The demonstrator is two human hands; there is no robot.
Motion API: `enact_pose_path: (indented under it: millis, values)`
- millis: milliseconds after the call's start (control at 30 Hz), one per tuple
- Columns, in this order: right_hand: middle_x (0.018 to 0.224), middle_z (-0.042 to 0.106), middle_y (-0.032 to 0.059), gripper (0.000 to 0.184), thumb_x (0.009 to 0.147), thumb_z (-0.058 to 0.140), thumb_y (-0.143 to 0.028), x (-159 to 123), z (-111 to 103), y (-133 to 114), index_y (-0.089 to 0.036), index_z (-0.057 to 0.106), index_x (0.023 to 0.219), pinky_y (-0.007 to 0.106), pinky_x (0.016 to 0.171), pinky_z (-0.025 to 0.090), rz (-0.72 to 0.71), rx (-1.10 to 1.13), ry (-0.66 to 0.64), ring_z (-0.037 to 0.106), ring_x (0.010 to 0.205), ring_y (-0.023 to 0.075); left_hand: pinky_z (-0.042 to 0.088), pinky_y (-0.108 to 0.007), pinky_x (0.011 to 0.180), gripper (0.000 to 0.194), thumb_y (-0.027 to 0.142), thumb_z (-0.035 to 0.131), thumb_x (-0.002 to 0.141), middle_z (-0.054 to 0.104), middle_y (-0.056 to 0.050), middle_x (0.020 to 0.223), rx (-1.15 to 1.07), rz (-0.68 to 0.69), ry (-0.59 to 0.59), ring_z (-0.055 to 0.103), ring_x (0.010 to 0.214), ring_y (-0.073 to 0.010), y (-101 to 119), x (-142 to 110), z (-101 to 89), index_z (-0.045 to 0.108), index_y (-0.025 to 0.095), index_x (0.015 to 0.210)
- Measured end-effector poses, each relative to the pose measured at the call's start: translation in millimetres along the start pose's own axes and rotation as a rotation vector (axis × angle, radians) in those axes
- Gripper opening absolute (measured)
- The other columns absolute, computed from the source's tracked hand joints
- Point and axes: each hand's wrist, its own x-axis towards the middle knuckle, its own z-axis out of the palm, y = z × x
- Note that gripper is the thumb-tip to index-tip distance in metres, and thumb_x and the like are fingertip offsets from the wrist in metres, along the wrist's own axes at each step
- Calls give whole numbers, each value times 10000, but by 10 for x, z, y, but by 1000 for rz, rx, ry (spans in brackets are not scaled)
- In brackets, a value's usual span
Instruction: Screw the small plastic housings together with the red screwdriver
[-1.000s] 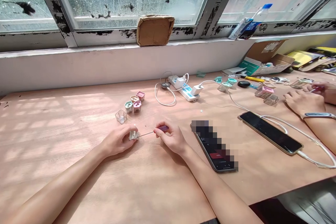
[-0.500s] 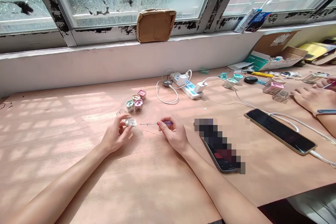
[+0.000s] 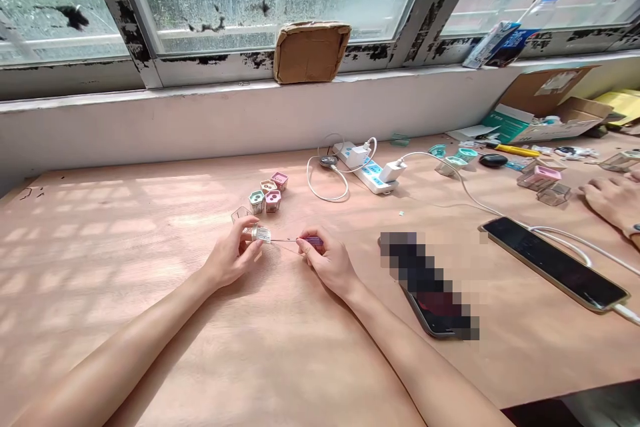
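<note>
Between the fingertips of my left hand (image 3: 234, 255) is a small clear plastic piece (image 3: 261, 234), held on its side above the table. My right hand (image 3: 327, 260) is closed around the purple handle of a thin screwdriver (image 3: 313, 241). Its shaft points left and the tip meets the clear piece; I cannot tell how far in it reaches. Just behind my left hand sits an open clear container (image 3: 241, 214). Beyond it stand several small clear pots with coloured lids, among them a green-lidded pot (image 3: 257, 201) and a pink-lidded pot (image 3: 273, 200).
A power strip (image 3: 367, 170) with white chargers and cables lies near the wall. Two phones, the nearer phone (image 3: 430, 287) and the charging phone (image 3: 555, 263), rest right of my right arm. Another person's hand (image 3: 613, 197) is at the far right, near a pink-lidded box (image 3: 541, 177).
The screwdriver and the clear piece have come together, closing the gap between tip and piece. The view has swung slightly left. The other person's hand has shifted partly out of view.
</note>
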Motion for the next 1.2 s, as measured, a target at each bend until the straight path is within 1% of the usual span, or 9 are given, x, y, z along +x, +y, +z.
enact_pose_path:
  millis: [167,233,333,400,533,633,933,1100,1200]
  values:
    - [671,587,-2,264,900,615,-474,7,11,18,-213,597,861,245,489,416,0,-2,-4,529,537,133,527,-304,745,371,403,509,1006,687,-72,1014,-43,10,-39,700,893,-210,-11,-2,-4,424,222,1318]
    - [672,589,0,286,895,620,-495,11,13,17,-211,598,859,245,482,415,9,10,-2,525,532,132,529,-311,765,372,405,508,1008,685,-69,1009,-53,12,-48,697,896,-209,-10,-3,-8,426,221,1321]
    - [675,585,-1,318,885,632,-525,17,16,18,-209,596,866,245,474,412,30,53,1,517,524,127,530,-311,759,378,407,516,1008,681,-59,985,-72,4,-51,692,847,-197,-18,2,-9,430,225,1328]
    - [680,585,-2,331,878,642,-535,18,18,25,-207,593,871,244,471,408,42,84,-2,513,520,123,536,-310,754,389,414,531,1003,677,-59,993,-114,-11,-43,698,854,-200,-32,14,-6,429,231,1331]
    - [688,590,-3,326,877,650,-526,9,22,38,-205,595,877,241,475,402,54,114,-21,510,518,116,564,-332,821,408,430,572,982,646,-83,1136,-257,-36,4,720,980,-230,-76,52,3,432,242,1316]
    - [683,589,-6,316,876,653,-518,-1,30,31,-206,597,880,240,482,402,62,113,-33,509,522,116,571,-354,861,420,438,591,969,628,-92,1197,-295,-45,25,725,994,-236,-100,72,7,441,241,1308]
    - [701,605,8,301,874,642,-507,-1,35,14,-208,605,880,240,474,408,51,105,-28,508,521,120,564,-350,810,390,412,562,981,660,-72,1104,-276,-70,8,723,971,-241,-97,69,-7,438,247,1312]
    - [705,607,12,309,873,649,-511,-2,34,32,-206,606,886,241,476,418,37,116,-12,507,518,119,531,-322,788,377,396,547,992,661,-54,997,-241,-36,14,688,956,-219,-85,69,-13,438,226,1310]
    - [699,605,13,327,871,646,-531,4,32,24,-206,607,885,241,469,412,37,99,-13,512,522,124,523,-329,809,365,385,532,1002,656,-54,984,-221,-22,16,677,977,-217,-77,65,-16,431,220,1311]
